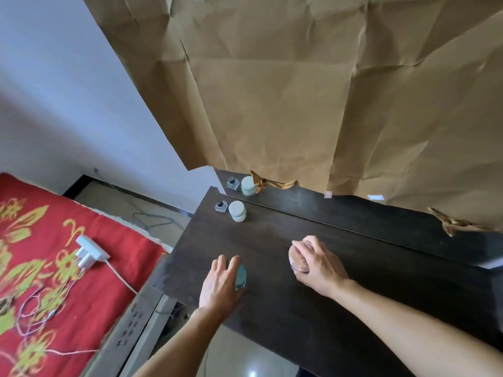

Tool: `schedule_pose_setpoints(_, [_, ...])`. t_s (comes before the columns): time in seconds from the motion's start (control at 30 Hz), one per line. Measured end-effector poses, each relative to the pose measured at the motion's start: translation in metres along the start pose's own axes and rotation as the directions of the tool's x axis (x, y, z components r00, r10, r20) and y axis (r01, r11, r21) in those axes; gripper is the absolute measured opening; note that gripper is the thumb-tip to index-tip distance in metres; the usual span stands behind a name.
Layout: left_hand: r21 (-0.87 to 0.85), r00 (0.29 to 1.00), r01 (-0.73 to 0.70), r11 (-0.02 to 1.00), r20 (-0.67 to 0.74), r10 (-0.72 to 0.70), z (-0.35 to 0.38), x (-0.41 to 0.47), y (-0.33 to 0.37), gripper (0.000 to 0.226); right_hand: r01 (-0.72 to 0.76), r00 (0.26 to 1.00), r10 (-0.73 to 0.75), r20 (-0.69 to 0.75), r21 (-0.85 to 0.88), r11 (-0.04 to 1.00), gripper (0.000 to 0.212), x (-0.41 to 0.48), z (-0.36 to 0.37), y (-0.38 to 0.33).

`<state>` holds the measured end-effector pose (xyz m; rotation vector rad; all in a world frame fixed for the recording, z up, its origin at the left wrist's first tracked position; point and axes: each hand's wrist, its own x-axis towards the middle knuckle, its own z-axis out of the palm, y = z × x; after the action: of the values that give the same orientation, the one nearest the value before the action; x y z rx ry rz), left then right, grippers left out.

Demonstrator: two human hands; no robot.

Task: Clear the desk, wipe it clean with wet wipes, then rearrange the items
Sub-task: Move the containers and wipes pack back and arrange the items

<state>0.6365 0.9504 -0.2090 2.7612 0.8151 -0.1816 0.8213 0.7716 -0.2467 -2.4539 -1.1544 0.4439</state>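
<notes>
Table [299, 308]: dark wood, brown paper [272, 91] behind it, bed [81, 295] to its left.
Teal jar [241, 276]: on the table's near left part; left hand [220, 284] over it, fingers curled round it.
Clear jar [295, 258]: mid-table; right hand [318, 265] grasps it, fingers wrapped round it.
White jar [237, 211]: back left corner, upright, just beside a small bottle [221, 205].
Bed: red cover, charger [88, 251] and cables on it.

I see a dark wooden worktop [299, 308], a round teal jar [241, 276] near its left edge under my left hand [220, 284], a clear jar [295, 258] showing tan inside near the middle, gripped by my right hand [318, 263], an upright white jar [237, 211] and a small dark-capped glass bottle [221, 205] just beside each other at the far left corner
</notes>
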Motion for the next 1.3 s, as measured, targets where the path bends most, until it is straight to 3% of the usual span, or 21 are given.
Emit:
schedule_pose_setpoints(0.17, [-0.011, 0.999, 0.033, 0.999, 0.017, -0.032, -0.008, 0.044, -0.031, 0.058, -0.017, 0.998, 0.018, 0.055, -0.017, 1.000, 0.067, 0.050, 0.013, -0.025])
schedule_pose_setpoints(0.37, [0.038, 0.997, -0.045, 0.998, 0.059, 0.042, -0.011, 0.101, -0.075, 0.055, -0.048, 0.997, 0.050, 0.065, -0.033, 0.998, 0.067, 0.101, 0.031, -0.056])
schedule_pose_setpoints(0.73, [0.174, 0.897, -0.427, 0.887, 0.204, 0.392, -0.015, 0.203, -0.126, 0.064, -0.290, 0.953, 0.286, -0.103, -0.027, 0.957, 0.054, 0.164, 0.052, -0.091])
schedule_pose_setpoints(0.9, [0.253, 0.852, -0.524, 0.814, 0.143, 0.504, -0.028, 0.205, -0.118, 0.061, -0.331, 0.939, 0.327, -0.109, -0.018, 0.943, 0.055, 0.151, 0.049, -0.093])
schedule_pose_setpoints(1.07, [0.233, 0.790, -0.603, 0.763, 0.037, 0.612, -0.037, 0.196, -0.082, 0.032, -0.382, 0.906, 0.372, -0.200, -0.015, 0.924, 0.050, 0.115, 0.031, -0.082])
schedule_pose_setpoints(1.2, [0.152, 0.739, -0.673, 0.724, 0.108, 0.665, -0.037, 0.171, -0.032, 0.034, -0.453, 0.851, 0.433, -0.296, 0.002, 0.892, 0.041, 0.060, 0.012, -0.068])
schedule_pose_setpoints(1.3, [0.101, 0.659, -0.752, 0.651, 0.098, 0.746, -0.036, 0.141, 0.009, 0.020, -0.522, 0.806, 0.490, -0.333, -0.008, 0.853, 0.037, 0.006, -0.002, -0.056])
